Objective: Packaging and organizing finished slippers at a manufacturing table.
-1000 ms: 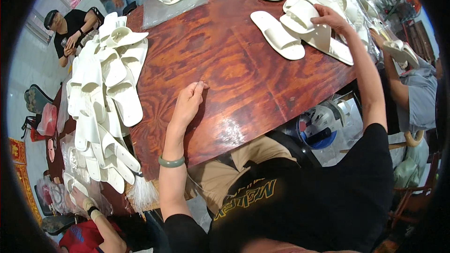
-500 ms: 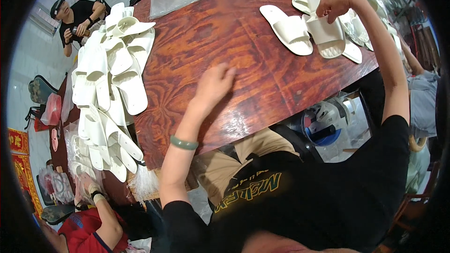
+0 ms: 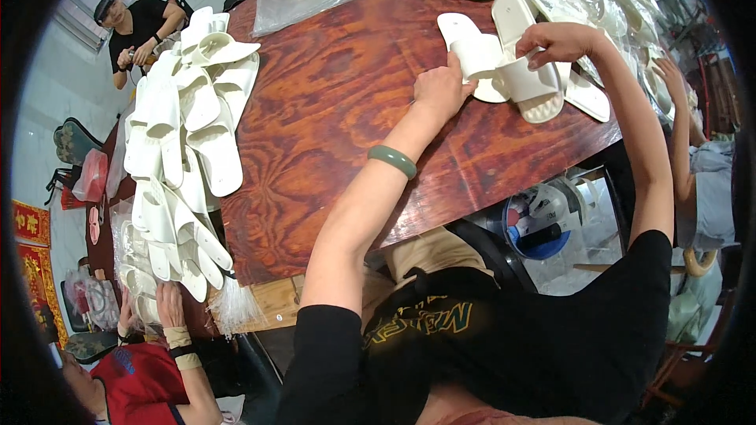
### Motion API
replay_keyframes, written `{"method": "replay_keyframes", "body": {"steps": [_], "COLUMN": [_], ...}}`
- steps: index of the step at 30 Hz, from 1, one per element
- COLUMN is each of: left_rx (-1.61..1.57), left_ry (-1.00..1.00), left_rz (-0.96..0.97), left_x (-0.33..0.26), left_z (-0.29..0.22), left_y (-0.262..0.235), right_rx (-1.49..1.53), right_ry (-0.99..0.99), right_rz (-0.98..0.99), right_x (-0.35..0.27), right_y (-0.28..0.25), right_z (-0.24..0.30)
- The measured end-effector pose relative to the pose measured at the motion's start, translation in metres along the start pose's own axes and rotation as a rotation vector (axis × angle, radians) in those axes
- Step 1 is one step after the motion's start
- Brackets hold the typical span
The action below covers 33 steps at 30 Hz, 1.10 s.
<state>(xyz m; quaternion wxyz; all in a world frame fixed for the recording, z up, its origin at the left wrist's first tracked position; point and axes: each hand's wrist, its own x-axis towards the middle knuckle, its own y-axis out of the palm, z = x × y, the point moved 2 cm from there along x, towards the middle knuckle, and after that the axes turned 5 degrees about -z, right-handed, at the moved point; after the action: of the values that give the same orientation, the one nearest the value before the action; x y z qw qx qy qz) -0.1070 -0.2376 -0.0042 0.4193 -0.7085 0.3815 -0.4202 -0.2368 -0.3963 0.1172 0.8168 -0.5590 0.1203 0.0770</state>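
Observation:
My right hand grips the strap of a white slide slipper, its sole facing up from the tabletop at a slight tilt. Close to its left lies another white slide slipper. My left hand, a green bangle on its wrist, has its fingers closed at the left edge of that slipper's strap. Whether the fingertips reach under the strap is partly hidden. Both slippers are at the far right of the reddish-brown wooden table, their toe openings toward me.
A big heap of white slippers covers the left side. More slippers in clear plastic lie at the far right. A flat plastic bag lies at the back. Co-workers sit around, one in a red top. A blue basin stands below the edge.
My left hand has moved right and away from me, from the bare tabletop to the left slipper. My right hand has shifted slightly nearer with its slipper, now beside the other one.

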Motion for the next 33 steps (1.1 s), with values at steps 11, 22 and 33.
{"method": "replay_keyframes", "body": {"steps": [11,22,33], "left_rx": [0.222,0.214,0.09], "left_ry": [0.016,-0.225,-0.488], "left_rz": [0.024,-0.057,0.014], "left_x": [-0.013,-0.107,-0.2], "left_z": [0.051,0.164,0.073], "left_y": [-0.01,-0.149,-0.108], "right_rx": [0.645,0.543,0.307], "right_ry": [0.051,-0.255,-0.433], "right_rz": [-0.115,-0.31,-0.44], "right_x": [-0.019,0.102,0.216], "right_y": [0.055,0.135,0.122], "right_z": [0.032,0.191,0.104]}}
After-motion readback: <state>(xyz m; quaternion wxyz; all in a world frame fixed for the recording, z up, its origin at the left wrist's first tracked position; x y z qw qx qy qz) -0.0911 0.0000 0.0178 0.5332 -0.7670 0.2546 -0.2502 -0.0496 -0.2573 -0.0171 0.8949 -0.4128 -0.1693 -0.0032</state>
